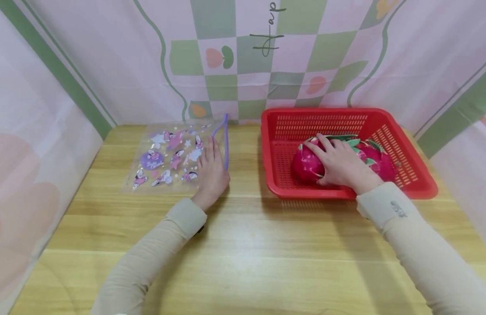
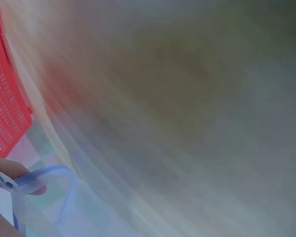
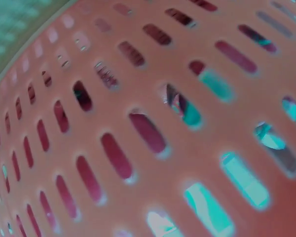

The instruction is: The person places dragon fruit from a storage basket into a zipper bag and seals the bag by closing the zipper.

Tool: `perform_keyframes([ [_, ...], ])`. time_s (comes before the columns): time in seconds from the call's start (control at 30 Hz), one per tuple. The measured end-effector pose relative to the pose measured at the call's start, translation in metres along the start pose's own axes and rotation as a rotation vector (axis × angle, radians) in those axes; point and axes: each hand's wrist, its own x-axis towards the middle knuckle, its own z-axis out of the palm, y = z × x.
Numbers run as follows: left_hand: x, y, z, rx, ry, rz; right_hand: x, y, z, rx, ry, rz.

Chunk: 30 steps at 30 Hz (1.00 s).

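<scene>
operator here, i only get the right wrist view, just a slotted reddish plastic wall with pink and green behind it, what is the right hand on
Observer: The head view shows the right hand gripping a glossy pink, rounded dragon fruit with green-tipped scales inside the red rectangular plastic basket.
Operator: ok and where's the left hand
Observer: The left hand is at the purple-edged side of a flat, clear plastic bag with cartoon prints.
Operator: is that bag open
Observer: Its purple edging strip splits into two lines near the far end, so the mouth looks at least partly open.
</scene>
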Motion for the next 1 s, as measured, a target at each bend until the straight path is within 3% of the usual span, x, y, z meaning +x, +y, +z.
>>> perform_keyframes([
  [0.17,0.001,0.0,-0.001,-0.001,-0.003,0.001,0.007,-0.002,-0.001,-0.005,0.015,0.018],
  [0.47,0.003,-0.001,-0.003,0.003,-0.008,-0.014,0.01,0.003,-0.003,0.136,-0.125,0.026],
  [0.6,0.004,-0.002,-0.003,0.012,-0.013,-0.011,0.009,0.01,-0.003,0.144,-0.155,0.019],
  [0.9,0.005,-0.004,-0.002,0.021,-0.006,-0.004,0.011,0.016,0.002,0.042,-0.043,-0.033],
  [1.0,0.006,-0.004,-0.001,0.017,-0.012,-0.006,0.013,0.016,0.004,0.043,-0.047,-0.031],
])
